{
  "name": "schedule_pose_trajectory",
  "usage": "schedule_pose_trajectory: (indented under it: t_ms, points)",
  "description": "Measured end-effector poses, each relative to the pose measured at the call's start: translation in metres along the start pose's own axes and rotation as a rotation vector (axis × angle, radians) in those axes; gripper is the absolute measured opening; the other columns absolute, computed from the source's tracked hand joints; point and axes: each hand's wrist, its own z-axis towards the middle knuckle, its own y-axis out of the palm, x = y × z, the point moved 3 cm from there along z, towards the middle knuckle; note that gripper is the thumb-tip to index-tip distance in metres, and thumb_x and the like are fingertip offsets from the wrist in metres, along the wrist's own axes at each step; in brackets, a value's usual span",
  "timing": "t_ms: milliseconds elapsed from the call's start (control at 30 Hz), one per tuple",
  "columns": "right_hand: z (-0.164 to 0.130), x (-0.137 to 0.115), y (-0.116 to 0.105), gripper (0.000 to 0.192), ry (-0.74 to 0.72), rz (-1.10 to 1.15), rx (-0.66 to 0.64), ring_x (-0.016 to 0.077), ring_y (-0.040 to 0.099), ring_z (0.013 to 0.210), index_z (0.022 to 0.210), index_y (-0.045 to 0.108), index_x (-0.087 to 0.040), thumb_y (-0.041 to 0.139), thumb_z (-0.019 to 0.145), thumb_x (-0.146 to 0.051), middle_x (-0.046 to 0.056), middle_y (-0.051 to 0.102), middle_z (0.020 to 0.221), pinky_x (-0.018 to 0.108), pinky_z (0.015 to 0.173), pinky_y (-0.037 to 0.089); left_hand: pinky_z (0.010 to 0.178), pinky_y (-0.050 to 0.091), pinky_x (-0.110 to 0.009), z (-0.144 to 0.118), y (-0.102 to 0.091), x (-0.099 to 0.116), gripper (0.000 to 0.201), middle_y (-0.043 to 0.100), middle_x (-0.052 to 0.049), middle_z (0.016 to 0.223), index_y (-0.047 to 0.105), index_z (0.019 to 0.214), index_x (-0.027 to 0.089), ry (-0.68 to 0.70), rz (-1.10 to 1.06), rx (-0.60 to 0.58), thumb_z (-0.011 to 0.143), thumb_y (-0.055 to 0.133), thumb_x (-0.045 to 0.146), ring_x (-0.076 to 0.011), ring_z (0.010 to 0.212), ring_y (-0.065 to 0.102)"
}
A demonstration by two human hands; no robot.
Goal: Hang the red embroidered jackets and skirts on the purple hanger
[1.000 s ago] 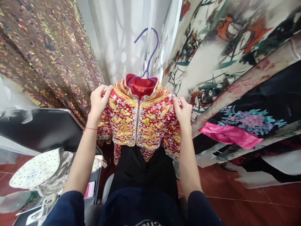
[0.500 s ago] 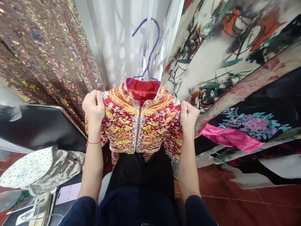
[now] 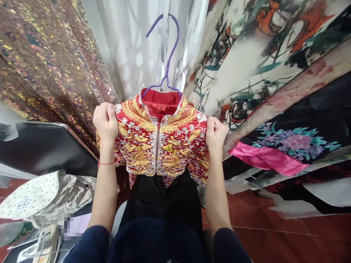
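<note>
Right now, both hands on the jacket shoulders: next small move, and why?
Probably lift it slightly to carry the purple hanger hook to a rail. The left hand and right hand each grip a shoulder of the red embroidered jacket, and the hook stands free in front of the white curtain, on nothing visible.

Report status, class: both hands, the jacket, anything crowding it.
Left hand and right hand: each a closed grip on a jacket shoulder. Jacket on purple hanger, held up. Sequin cloth left, printed fabrics right, close by.
</note>
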Motion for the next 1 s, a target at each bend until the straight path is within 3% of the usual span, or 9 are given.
schedule_pose_trajectory:
  t_ms: [467, 600, 700, 767, 800, 900, 1000]
  points:
    - [0.003, 0.008, 0.006, 0.046, -0.018, -0.009, 0.007, 0.0094, 0.024, 0.05, 0.061, 0.026, -0.024, 0.039, 0.097, -0.051, -0.007, 0.021, 0.054, 0.029, 0.055, 0.021, 0.09, 0.045, -0.044, -0.004, 0.003, -0.004, 0.04, 0.059, -0.009, 0.083, 0.059, 0.08, 0.02, -0.007, 0.036, 0.003, 0.102, 0.034, 0.043, -0.0244, 0.089, 0.058]
    - [0.003, 0.006, 0.007, 0.044, 0.023, -0.068, -0.006, 0.0119, 0.034, 0.053, 0.065, 0.033, -0.025, 0.038, 0.097, -0.054, -0.006, 0.031, 0.055, 0.029, 0.059, 0.031, 0.095, 0.044, -0.044, -0.004, 0.004, -0.007, 0.038, 0.059, -0.008, 0.084, 0.06, 0.08, 0.02, -0.062, 0.018, -0.005, 0.102, 0.039, 0.044, -0.0246, 0.094, 0.059]
    - [-0.009, -0.015, 0.009, 0.034, 0.085, -0.188, 0.109, 0.0239, 0.056, 0.084, 0.088, 0.052, -0.021, 0.041, 0.097, -0.052, 0.01, 0.059, 0.086, 0.04, 0.082, 0.044, 0.093, 0.045, -0.044, -0.005, 0.007, -0.006, 0.042, 0.059, -0.009, 0.084, 0.059, 0.079, 0.02, -0.037, 0.027, 0.011, 0.102, 0.036, 0.046, -0.0244, 0.091, 0.059]
    - [-0.024, -0.04, 0.012, 0.034, 0.116, -0.285, 0.218, 0.0346, 0.052, 0.116, 0.109, 0.056, -0.017, 0.048, 0.096, -0.047, 0.022, 0.059, 0.116, 0.055, 0.099, 0.039, 0.091, 0.045, -0.043, -0.008, 0.009, -0.004, 0.044, 0.058, -0.008, 0.082, 0.059, 0.078, 0.02, -0.025, 0.034, 0.017, 0.102, 0.035, 0.048, -0.0244, 0.09, 0.059]
    - [-0.032, -0.054, 0.016, 0.033, 0.109, -0.295, 0.227, 0.037, 0.049, 0.122, 0.112, 0.057, -0.017, 0.051, 0.094, -0.044, 0.024, 0.057, 0.122, 0.059, 0.103, 0.036, 0.091, 0.045, -0.043, -0.009, 0.01, -0.004, 0.045, 0.058, -0.008, 0.082, 0.059, 0.078, 0.02, -0.026, 0.038, 0.019, 0.102, 0.035, 0.049, -0.0245, 0.09, 0.059]
    - [-0.054, -0.093, 0.037, 0.017, 0.075, -0.037, 0.011, 0.0271, 0.061, 0.099, 0.098, 0.062, -0.022, 0.051, 0.095, -0.034, 0.013, 0.066, 0.101, 0.047, 0.091, 0.047, 0.091, 0.044, -0.042, -0.014, 0.012, -0.001, 0.047, 0.057, -0.008, 0.083, 0.059, 0.078, 0.02, -0.038, 0.048, 0.025, 0.102, 0.034, 0.051, -0.0243, 0.09, 0.059]
    - [-0.066, -0.112, 0.061, 0.014, 0.211, 0.292, -0.228, 0.0147, 0.059, 0.067, 0.086, 0.062, -0.024, 0.056, 0.093, -0.035, 0.002, 0.065, 0.078, 0.032, 0.069, 0.049, 0.091, 0.044, -0.042, -0.019, 0.01, 0.001, 0.046, 0.059, -0.009, 0.085, 0.059, 0.08, 0.02, -0.032, 0.059, 0.021, 0.103, 0.033, 0.05, -0.0244, 0.091, 0.059]
